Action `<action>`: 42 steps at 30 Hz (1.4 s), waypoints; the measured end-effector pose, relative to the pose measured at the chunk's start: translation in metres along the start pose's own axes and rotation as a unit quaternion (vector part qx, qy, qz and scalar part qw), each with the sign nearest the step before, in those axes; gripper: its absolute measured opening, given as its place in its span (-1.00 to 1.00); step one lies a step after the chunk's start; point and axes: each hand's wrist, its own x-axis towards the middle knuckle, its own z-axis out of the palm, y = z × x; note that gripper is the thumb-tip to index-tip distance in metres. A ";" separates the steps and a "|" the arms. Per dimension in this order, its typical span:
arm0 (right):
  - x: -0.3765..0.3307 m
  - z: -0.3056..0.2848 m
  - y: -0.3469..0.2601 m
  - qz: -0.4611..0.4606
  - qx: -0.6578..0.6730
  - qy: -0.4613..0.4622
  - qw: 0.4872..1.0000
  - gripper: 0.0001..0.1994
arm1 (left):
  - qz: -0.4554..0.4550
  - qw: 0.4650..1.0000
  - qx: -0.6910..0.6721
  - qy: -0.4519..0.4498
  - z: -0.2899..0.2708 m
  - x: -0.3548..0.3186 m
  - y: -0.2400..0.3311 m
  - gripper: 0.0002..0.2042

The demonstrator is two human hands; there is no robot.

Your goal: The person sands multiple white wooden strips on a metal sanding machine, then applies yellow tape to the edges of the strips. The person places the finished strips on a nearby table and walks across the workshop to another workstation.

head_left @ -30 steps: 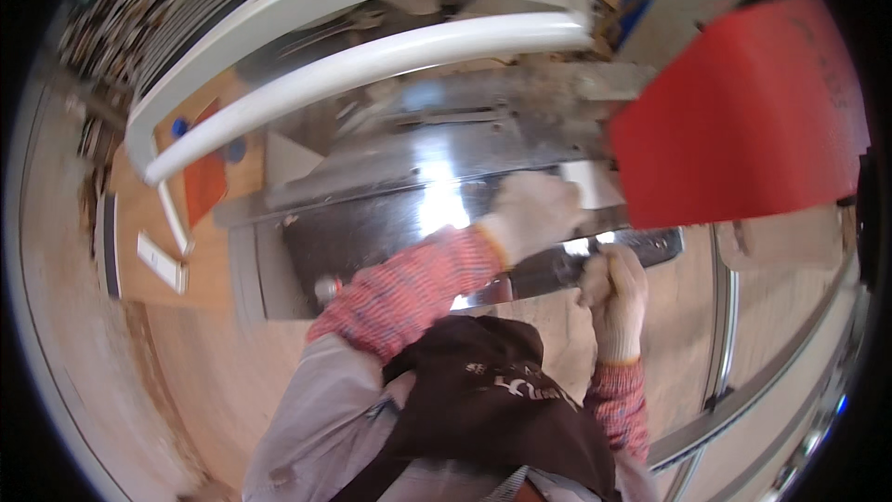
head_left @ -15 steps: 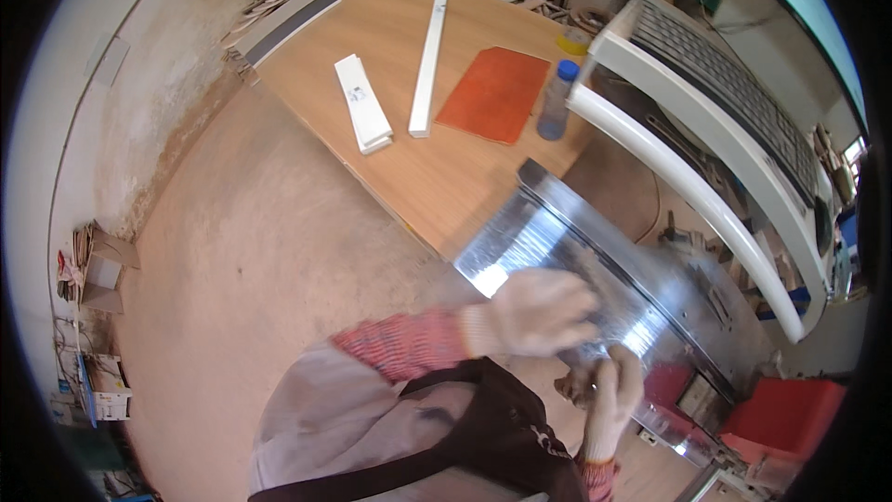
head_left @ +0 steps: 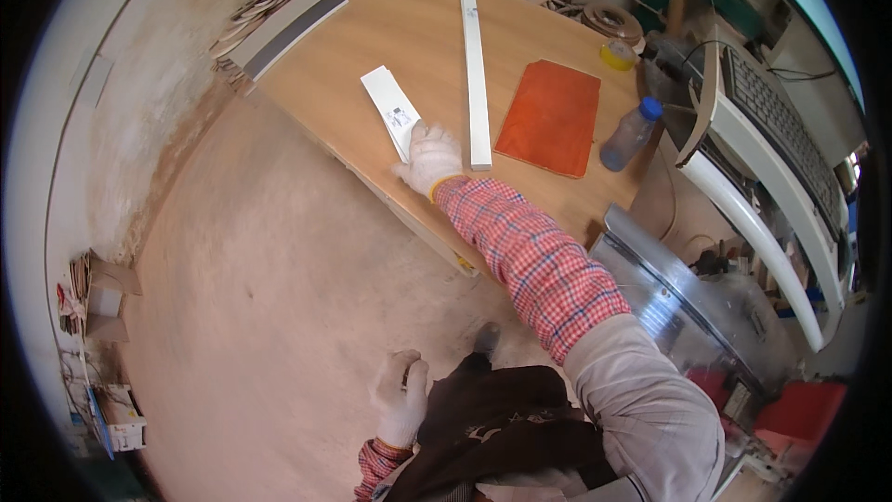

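My right hand (head_left: 430, 158), in a white work glove, reaches over the wooden table and grips the near end of a short stack of white boards (head_left: 383, 96). Its fingers wrap over the edge and hide that end. Down at the lower left, close to my body, my left hand (head_left: 401, 400) is gloved too and curled closed. A small dark spot shows between its fingers, too little to make out. To the right of the stack lies a long narrow white board (head_left: 475, 74), apart from my hand.
An orange-red sheet (head_left: 550, 118), a bottle with a blue cap (head_left: 630, 138) and a roll of yellow tape (head_left: 617, 55) sit on the table (head_left: 409, 19). At right stand a shiny metal machine bed (head_left: 650, 288) and a white curved rail (head_left: 743, 232) below a keyboard (head_left: 767, 112).
Both hands have left the metal machine bed. My right hand has reached forward onto the white board stack; my left hand has come back to the lower left. The view has shifted.
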 end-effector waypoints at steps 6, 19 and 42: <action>0.011 0.013 0.030 -0.021 0.082 0.106 0.991 -0.42 | 0.026 0.999 -0.019 -0.038 -0.001 0.047 -0.014 -0.83; -0.439 -0.181 0.187 0.074 0.038 0.131 0.988 -0.23 | 0.222 0.968 -0.014 -0.116 0.081 0.135 0.059 -0.68; -0.576 -0.137 0.281 0.338 0.749 0.209 0.530 -0.81 | 0.657 0.666 0.168 -0.310 0.304 -0.029 0.168 -0.62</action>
